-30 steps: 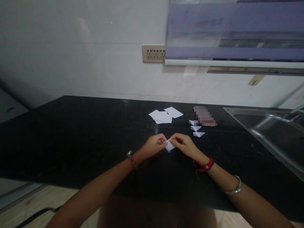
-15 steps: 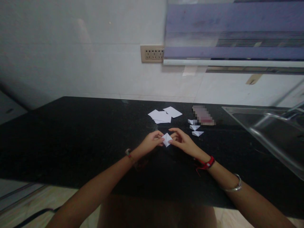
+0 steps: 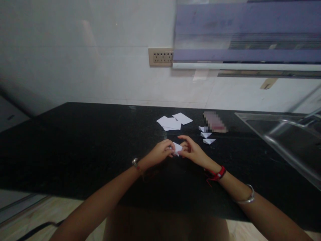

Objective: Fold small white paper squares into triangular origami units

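A small folded white paper (image 3: 177, 147) is pinched between both hands just above the black countertop (image 3: 75, 140). My left hand (image 3: 160, 153) grips its left side with closed fingers. My right hand (image 3: 191, 149) pinches its right side, the index finger stretched over the top. Three small folded white triangles (image 3: 206, 135) lie a little to the right of my right hand. Several flat white paper squares (image 3: 173, 122) lie behind my hands.
A blurred reddish flat object (image 3: 215, 122) lies beside the triangles. A steel sink (image 3: 283, 137) is set in the counter at the right. A wall socket (image 3: 160, 57) and a purple-and-white hood (image 3: 245, 36) are on the tiled wall behind.
The paper between my fingers has turned from an open diamond shape to a narrower folded shape, and my hands have closed in on it. Both hands shifted slightly away from me since the earliest frame.
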The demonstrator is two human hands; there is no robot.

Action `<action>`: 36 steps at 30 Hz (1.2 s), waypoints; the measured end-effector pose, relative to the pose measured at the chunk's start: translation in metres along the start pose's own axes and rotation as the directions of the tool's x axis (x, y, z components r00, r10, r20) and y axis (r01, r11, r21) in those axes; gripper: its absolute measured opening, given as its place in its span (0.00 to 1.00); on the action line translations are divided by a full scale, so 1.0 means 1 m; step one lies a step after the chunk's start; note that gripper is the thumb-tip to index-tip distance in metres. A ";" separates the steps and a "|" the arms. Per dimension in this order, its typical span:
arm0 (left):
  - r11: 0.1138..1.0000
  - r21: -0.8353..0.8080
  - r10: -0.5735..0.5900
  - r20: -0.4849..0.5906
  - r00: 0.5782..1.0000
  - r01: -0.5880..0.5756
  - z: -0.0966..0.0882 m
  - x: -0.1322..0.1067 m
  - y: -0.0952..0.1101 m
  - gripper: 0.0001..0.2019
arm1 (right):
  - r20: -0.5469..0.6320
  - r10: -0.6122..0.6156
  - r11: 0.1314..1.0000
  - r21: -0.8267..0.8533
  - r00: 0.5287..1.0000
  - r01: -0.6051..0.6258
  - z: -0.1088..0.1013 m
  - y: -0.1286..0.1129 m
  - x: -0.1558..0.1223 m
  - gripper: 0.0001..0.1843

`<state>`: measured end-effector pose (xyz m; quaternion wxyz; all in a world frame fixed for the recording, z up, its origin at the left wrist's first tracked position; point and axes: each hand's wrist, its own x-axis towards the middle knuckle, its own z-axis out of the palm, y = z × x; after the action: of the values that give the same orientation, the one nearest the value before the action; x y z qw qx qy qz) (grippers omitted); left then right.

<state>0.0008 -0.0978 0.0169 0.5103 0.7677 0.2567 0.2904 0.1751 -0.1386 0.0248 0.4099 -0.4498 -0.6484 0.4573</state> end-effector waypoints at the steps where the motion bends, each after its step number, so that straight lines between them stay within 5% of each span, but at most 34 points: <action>1: 1.000 -0.002 0.004 0.016 1.000 -0.003 0.000 0.000 0.000 0.03 | -0.016 0.003 1.000 -0.016 1.000 -0.003 0.000 0.000 0.000 0.27; 9: 0.999 -0.003 0.047 0.050 0.998 -0.047 0.003 0.000 0.003 0.03 | -0.094 -0.049 0.996 -0.083 0.994 0.042 -0.001 0.005 0.000 0.12; 14: 0.999 0.004 0.044 -0.008 0.999 -0.044 0.001 0.000 0.003 0.05 | -0.037 -0.053 0.992 -0.114 0.998 0.049 0.000 0.000 0.000 0.02; 31: 0.993 -0.114 -0.039 0.008 0.999 0.039 0.004 0.000 0.005 0.09 | -0.088 0.066 0.997 0.039 0.994 -0.063 0.005 0.001 0.000 0.13; 36: 0.978 -0.193 -0.095 -0.087 0.992 0.077 0.007 0.001 0.002 0.18 | -0.010 0.040 0.986 0.161 0.999 -0.037 0.005 -0.004 0.000 0.16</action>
<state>0.0065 -0.1015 0.0167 0.5802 0.6891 0.2851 0.3274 0.1694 -0.1401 0.0273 0.4401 -0.4308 -0.5981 0.5129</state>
